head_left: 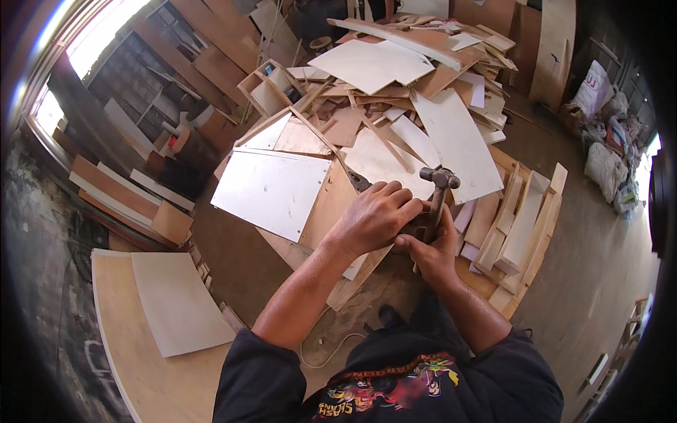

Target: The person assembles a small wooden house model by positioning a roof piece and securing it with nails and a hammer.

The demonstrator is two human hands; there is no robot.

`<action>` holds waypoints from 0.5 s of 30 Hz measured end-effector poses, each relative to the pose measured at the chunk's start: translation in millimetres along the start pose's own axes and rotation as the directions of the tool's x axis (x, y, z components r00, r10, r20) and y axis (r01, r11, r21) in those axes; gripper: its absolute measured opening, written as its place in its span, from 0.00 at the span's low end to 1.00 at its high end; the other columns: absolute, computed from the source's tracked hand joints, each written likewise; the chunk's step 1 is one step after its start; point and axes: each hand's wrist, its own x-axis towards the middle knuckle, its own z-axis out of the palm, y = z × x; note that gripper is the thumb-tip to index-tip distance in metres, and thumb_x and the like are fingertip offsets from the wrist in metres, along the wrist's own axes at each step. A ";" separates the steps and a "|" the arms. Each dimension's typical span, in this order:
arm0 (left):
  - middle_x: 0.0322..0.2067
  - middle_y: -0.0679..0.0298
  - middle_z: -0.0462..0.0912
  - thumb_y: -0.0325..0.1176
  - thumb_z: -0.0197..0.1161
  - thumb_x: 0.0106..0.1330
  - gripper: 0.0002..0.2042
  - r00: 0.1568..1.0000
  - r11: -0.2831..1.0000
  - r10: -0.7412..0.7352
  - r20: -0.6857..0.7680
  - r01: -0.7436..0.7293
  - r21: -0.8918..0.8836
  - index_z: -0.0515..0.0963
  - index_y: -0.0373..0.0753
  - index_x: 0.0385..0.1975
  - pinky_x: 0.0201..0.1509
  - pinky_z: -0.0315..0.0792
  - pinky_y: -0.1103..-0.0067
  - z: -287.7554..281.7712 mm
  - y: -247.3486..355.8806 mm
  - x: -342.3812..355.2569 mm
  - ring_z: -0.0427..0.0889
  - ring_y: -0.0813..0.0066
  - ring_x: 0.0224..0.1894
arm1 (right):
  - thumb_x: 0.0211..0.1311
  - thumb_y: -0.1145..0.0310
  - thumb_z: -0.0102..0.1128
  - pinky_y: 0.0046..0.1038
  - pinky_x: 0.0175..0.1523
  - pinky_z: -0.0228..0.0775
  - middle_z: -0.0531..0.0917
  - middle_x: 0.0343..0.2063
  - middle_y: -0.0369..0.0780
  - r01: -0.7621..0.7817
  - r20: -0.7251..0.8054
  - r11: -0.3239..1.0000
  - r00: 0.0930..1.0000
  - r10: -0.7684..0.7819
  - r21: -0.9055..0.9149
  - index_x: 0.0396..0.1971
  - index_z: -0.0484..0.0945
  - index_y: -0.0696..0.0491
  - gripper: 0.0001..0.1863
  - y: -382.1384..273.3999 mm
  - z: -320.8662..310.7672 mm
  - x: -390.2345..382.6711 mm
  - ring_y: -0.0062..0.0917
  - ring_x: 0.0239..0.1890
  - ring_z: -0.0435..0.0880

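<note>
My right hand (pixel 436 255) is closed round the wooden handle of a hammer (pixel 438 194), whose metal head points up and away from me. Just to its left, my left hand (pixel 374 217) is closed, knuckles up. The dark metal jaws of what look like pliers (pixel 360 182) stick out past its fingers; the handles are mostly hidden beneath the hand. Both hands are close together over the near end of a wooden board (pixel 331 211). Left of that lies a white panel (pixel 271 190) with small dark holes along its edges.
A large heap of board offcuts (pixel 381 67) rises ahead. Long wooden strips (pixel 518 225) are stacked at the right. A curved sheet (pixel 113 296) with a white panel (pixel 180 303) on it lies at lower left. Filled bags (pixel 606 151) stand far right; a thin cable (pixel 328 364) crosses the floor.
</note>
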 end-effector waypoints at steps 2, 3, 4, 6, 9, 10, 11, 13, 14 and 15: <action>0.38 0.62 0.82 0.35 0.67 0.59 0.14 1.000 1.000 -0.027 -0.007 0.026 -0.015 0.80 0.39 0.43 0.53 0.77 0.65 2.7 -8.8 1.8 0.83 0.58 0.47 | 0.59 0.76 0.79 0.21 0.43 0.79 0.82 0.43 0.37 -0.016 0.013 1.000 1.000 0.016 -0.025 0.59 0.70 0.57 0.31 2.9 -5.6 14.0 0.17 0.42 0.83; 0.38 0.61 0.82 0.35 0.66 0.60 0.12 0.999 0.999 -0.044 -0.015 0.044 -0.030 0.80 0.39 0.42 0.54 0.77 0.65 4.1 -12.9 2.3 0.83 0.58 0.47 | 0.62 0.74 0.77 0.19 0.36 0.74 0.83 0.40 0.37 -0.079 0.034 0.996 0.996 0.078 0.029 0.58 0.71 0.57 0.28 2.7 -8.7 22.1 0.15 0.36 0.82; 0.38 0.61 0.82 0.35 0.66 0.60 0.12 0.998 0.998 -0.062 -0.012 0.062 -0.023 0.80 0.39 0.42 0.54 0.77 0.65 5.4 -17.6 2.8 0.83 0.58 0.47 | 0.65 0.72 0.75 0.16 0.29 0.70 0.83 0.38 0.36 -0.145 0.060 0.986 0.988 0.140 0.087 0.58 0.71 0.57 0.26 4.6 -10.2 30.8 0.13 0.30 0.81; 0.39 0.61 0.83 0.33 0.65 0.62 0.10 0.995 0.997 -0.083 -0.054 0.083 -0.011 0.80 0.38 0.40 0.55 0.77 0.65 6.7 -25.6 4.4 0.83 0.58 0.48 | 0.67 0.72 0.73 0.16 0.26 0.66 0.83 0.36 0.36 -0.176 0.095 0.981 0.981 0.168 0.082 0.58 0.71 0.57 0.24 10.9 -11.7 46.6 0.11 0.26 0.78; 0.42 0.59 0.83 0.32 0.64 0.63 0.11 0.986 0.985 -0.165 -0.001 0.165 -0.058 0.78 0.38 0.44 0.57 0.77 0.66 8.4 -33.3 9.2 0.83 0.58 0.51 | 0.70 0.73 0.69 0.16 0.23 0.63 0.83 0.35 0.35 -0.202 0.158 0.973 0.970 0.183 0.112 0.58 0.70 0.57 0.22 17.9 -15.7 69.3 0.10 0.23 0.76; 0.43 0.59 0.82 0.31 0.64 0.63 0.12 0.983 0.977 -0.185 0.004 0.184 -0.106 0.77 0.39 0.45 0.57 0.77 0.66 8.9 -35.2 9.5 0.83 0.58 0.51 | 0.71 0.74 0.68 0.16 0.24 0.64 0.83 0.35 0.35 -0.190 0.181 0.969 0.970 0.161 0.160 0.58 0.70 0.57 0.21 22.0 -15.0 75.2 0.10 0.24 0.76; 0.45 0.59 0.82 0.31 0.64 0.63 0.17 0.980 0.974 -0.191 0.058 0.196 -0.111 0.76 0.39 0.52 0.59 0.77 0.66 5.7 -36.1 9.5 0.82 0.57 0.53 | 0.72 0.77 0.65 0.16 0.25 0.64 0.82 0.35 0.35 -0.178 0.161 0.970 0.975 0.151 0.166 0.58 0.69 0.57 0.20 27.2 -14.8 81.1 0.10 0.24 0.76; 0.47 0.60 0.82 0.31 0.65 0.62 0.20 0.980 0.980 -0.196 0.037 0.197 -0.018 0.76 0.39 0.55 0.60 0.77 0.66 -0.4 -34.2 12.7 0.82 0.57 0.54 | 0.72 0.78 0.65 0.17 0.25 0.65 0.82 0.35 0.35 -0.178 0.177 0.964 0.974 0.144 0.199 0.58 0.69 0.57 0.20 39.2 -20.6 91.3 0.11 0.24 0.76; 0.49 0.60 0.81 0.31 0.65 0.62 0.22 0.985 0.982 -0.175 0.011 0.174 0.070 0.76 0.40 0.58 0.61 0.77 0.67 -2.9 -33.0 12.9 0.82 0.57 0.55 | 0.72 0.78 0.64 0.17 0.26 0.65 0.82 0.35 0.35 -0.159 0.176 0.962 0.977 0.121 0.221 0.58 0.69 0.56 0.19 43.7 -22.0 95.5 0.11 0.25 0.77; 0.52 0.61 0.81 0.32 0.68 0.59 0.26 0.983 0.974 -0.183 0.008 0.180 0.137 0.78 0.41 0.61 0.62 0.76 0.66 -4.2 -31.5 11.0 0.81 0.59 0.56 | 0.72 0.78 0.64 0.17 0.25 0.66 0.82 0.32 0.35 -0.179 0.153 0.951 0.978 0.143 0.252 0.56 0.70 0.56 0.17 45.4 -20.8 98.8 0.11 0.23 0.76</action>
